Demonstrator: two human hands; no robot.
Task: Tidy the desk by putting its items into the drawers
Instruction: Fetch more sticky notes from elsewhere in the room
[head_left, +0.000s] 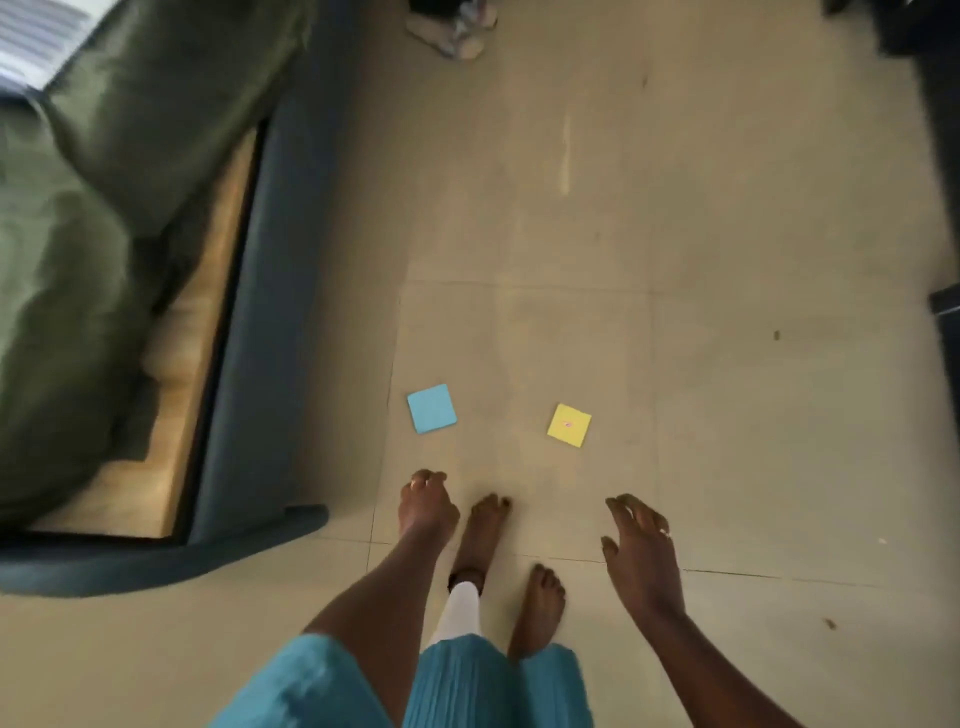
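Observation:
Two sticky-note pads lie on the tiled floor in front of my bare feet: a blue pad on the left and a yellow pad on the right. My left hand hangs just below the blue pad, fingers loosely curled, holding nothing that I can see. My right hand is spread open, below and to the right of the yellow pad. Neither hand touches a pad. No desk or drawer is in view.
A bed with a green cover and a dark blue frame fills the left side. Sandals lie at the top of the floor. Dark furniture lines the right edge.

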